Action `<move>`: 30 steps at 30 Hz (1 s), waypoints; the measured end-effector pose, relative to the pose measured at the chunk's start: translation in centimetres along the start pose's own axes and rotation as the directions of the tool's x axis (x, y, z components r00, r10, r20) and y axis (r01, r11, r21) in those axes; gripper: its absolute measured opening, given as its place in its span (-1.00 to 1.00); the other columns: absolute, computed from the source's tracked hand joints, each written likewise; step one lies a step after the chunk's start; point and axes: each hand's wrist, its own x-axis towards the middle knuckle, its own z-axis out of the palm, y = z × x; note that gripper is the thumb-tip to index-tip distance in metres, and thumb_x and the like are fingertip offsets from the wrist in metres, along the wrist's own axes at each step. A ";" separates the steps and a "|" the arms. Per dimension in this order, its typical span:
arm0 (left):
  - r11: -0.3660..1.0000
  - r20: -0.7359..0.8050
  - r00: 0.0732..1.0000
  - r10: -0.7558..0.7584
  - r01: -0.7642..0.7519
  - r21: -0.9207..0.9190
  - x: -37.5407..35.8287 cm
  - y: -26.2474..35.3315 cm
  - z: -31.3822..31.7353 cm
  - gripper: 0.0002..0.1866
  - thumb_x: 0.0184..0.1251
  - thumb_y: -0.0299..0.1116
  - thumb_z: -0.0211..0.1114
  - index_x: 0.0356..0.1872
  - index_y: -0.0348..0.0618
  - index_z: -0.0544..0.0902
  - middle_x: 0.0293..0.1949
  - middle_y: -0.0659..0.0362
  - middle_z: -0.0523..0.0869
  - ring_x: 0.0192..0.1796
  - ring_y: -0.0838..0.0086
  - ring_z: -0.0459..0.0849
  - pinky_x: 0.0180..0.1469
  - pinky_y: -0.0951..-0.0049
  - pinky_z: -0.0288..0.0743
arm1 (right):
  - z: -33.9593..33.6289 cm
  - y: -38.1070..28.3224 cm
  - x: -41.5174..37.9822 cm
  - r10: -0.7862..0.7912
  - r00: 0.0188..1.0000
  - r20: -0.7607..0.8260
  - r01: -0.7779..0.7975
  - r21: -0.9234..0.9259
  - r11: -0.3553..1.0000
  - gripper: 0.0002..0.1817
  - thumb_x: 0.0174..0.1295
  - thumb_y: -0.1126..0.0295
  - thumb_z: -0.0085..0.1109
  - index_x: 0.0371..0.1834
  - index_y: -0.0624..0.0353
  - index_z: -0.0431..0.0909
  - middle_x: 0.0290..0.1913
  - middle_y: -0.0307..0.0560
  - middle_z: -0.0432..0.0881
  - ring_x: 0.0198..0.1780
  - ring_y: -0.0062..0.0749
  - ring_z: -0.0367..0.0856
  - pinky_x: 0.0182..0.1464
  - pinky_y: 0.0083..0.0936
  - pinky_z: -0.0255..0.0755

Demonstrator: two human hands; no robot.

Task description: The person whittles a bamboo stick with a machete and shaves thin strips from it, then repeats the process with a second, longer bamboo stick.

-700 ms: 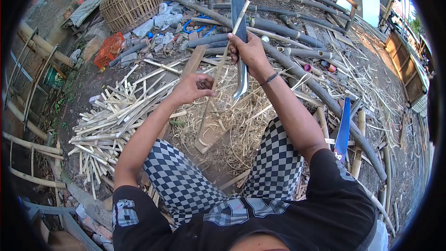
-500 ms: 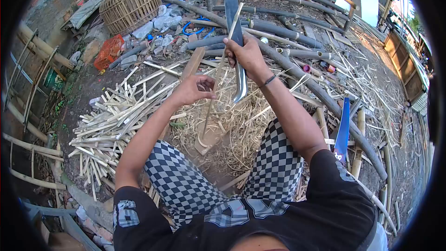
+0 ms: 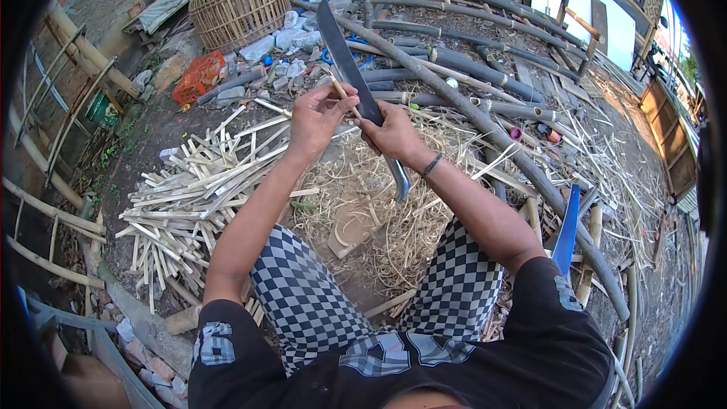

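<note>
My right hand [image 3: 391, 136] is closed around the machete [image 3: 350, 64] where its dark blade meets the metal handle. The blade points up and to the left, away from me. A thin bamboo strip [image 3: 338, 86] is pinched in the fingers of my left hand [image 3: 314, 123], close beside the blade's left side. Its lower end runs to the fingers of my right hand. Between my knees, a wooden board [image 3: 350, 233] lies among curly bamboo shavings [image 3: 401, 208].
A heap of cut bamboo strips [image 3: 201, 197] lies on the left. To the right are a blue saw blade [image 3: 566, 231] and a long bamboo pole [image 3: 492, 132]. Farther off are an orange crate [image 3: 200, 76], a woven bamboo cage [image 3: 238, 7] and rubble [image 3: 291, 39].
My left hand has moved up and forward to the blade, close to my right hand. The strip no longer reaches down to the board. The machete now leans farther left.
</note>
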 end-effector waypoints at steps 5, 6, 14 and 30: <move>0.998 0.048 0.999 0.007 -0.010 0.060 -0.9 3.2 -0.8 -0.82 0.38 -0.40 0.45 -0.14 -0.28 0.71 -0.25 0.22 0.80 -0.21 0.59 0.76 -0.14 0.50 0.65 | -0.4 -2.4 -0.9 -0.001 1.000 -0.007 0.002 0.086 0.996 -0.68 0.32 0.29 0.42 -0.07 0.28 0.56 -0.57 -0.29 0.56 -0.62 -0.65 0.50 -0.60 -0.55 0.35; 0.998 0.033 0.999 0.011 -0.013 0.063 -1.2 4.2 -1.1 -0.82 0.38 -0.40 0.45 -0.14 -0.28 0.71 -0.25 0.22 0.80 -0.21 0.59 0.76 -0.14 0.50 0.65 | -0.5 -2.8 -1.0 -0.007 1.000 0.007 0.006 0.081 0.997 -0.68 0.32 0.29 0.42 -0.07 0.28 0.56 -0.57 -0.29 0.56 -0.62 -0.65 0.50 -0.60 -0.55 0.35; 0.945 0.047 0.998 0.028 -0.042 0.325 -4.3 6.4 -1.7 -0.85 0.37 -0.43 0.45 -0.18 -0.31 0.73 -0.27 0.18 0.81 -0.16 0.60 0.77 -0.10 0.48 0.69 | -0.7 -6.7 -3.5 -0.086 0.994 -0.066 0.099 0.232 0.968 -0.80 0.54 0.35 0.08 0.04 0.25 0.53 -0.58 -0.34 0.51 -0.63 -0.73 0.42 -0.62 -0.61 0.29; 0.966 0.232 0.938 -0.256 0.238 0.105 -6.0 -1.8 -2.2 -0.87 0.38 -0.62 0.35 -0.11 -0.42 0.74 -0.16 0.09 0.82 -0.08 0.49 0.81 0.01 0.50 0.76 | -0.5 -5.5 -7.4 -0.213 0.975 0.069 0.223 -0.313 0.923 -0.83 0.43 0.50 0.06 0.00 0.33 0.46 -0.50 0.31 0.61 -0.39 0.29 0.66 -0.34 0.03 0.46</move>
